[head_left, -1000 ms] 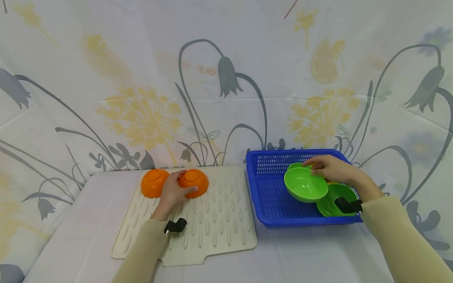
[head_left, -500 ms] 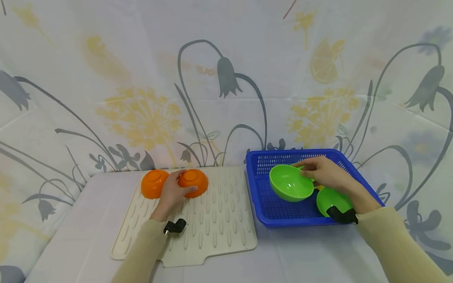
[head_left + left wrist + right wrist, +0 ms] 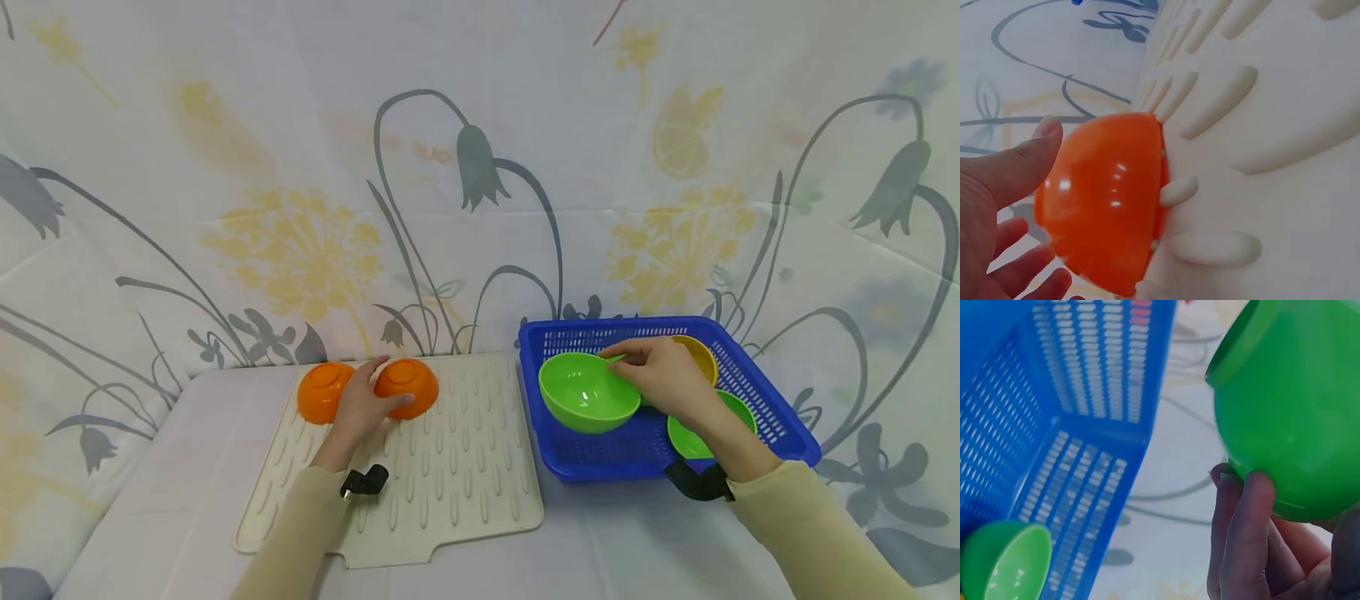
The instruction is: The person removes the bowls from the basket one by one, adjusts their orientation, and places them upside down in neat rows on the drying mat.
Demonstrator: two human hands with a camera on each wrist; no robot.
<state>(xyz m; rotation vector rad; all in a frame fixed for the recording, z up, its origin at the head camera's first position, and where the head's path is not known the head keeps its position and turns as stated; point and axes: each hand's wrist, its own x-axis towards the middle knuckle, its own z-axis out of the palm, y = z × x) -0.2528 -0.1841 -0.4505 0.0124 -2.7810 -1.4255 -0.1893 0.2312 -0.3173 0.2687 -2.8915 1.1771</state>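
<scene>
Light was soft | shadow lay on tablecloth [image 3: 600, 550] in front of blue basket [image 3: 630, 454] | glints dotted orange bowl [image 3: 1107, 209] left of basket | left-wrist view looked dim

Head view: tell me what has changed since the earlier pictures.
The right hand has carried its green bowl left over the basket, bringing more of a yellow bowl into sight. Nothing was let go. The left hand stays at the right orange bowl; both orange bowls and the mat remain in place.
</scene>
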